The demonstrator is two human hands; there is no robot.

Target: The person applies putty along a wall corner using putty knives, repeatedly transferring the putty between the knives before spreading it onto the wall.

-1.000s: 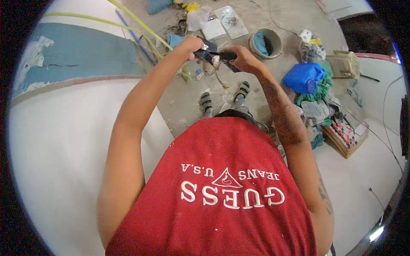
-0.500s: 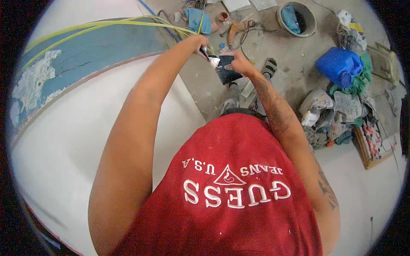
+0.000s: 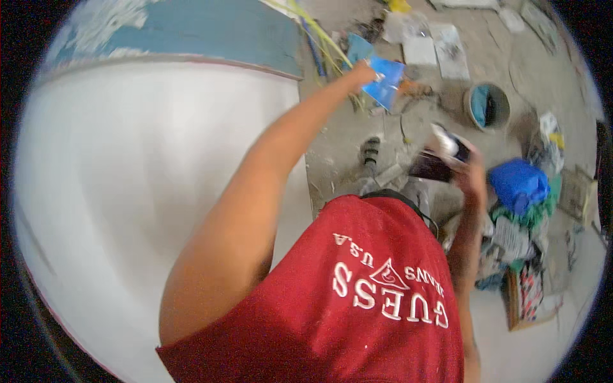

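Blue, thin and floppy, a light sheet (image 3: 385,86) hangs pinched at one edge in the left hand (image 3: 361,75) above the floor (image 3: 357,137); right hand (image 3: 469,172) grips a dark tool (image 3: 437,163).

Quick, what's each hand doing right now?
Left hand: stretched out, closed on a blue flat piece.
Right hand: closed on a dark tool; too blurred to say what kind.
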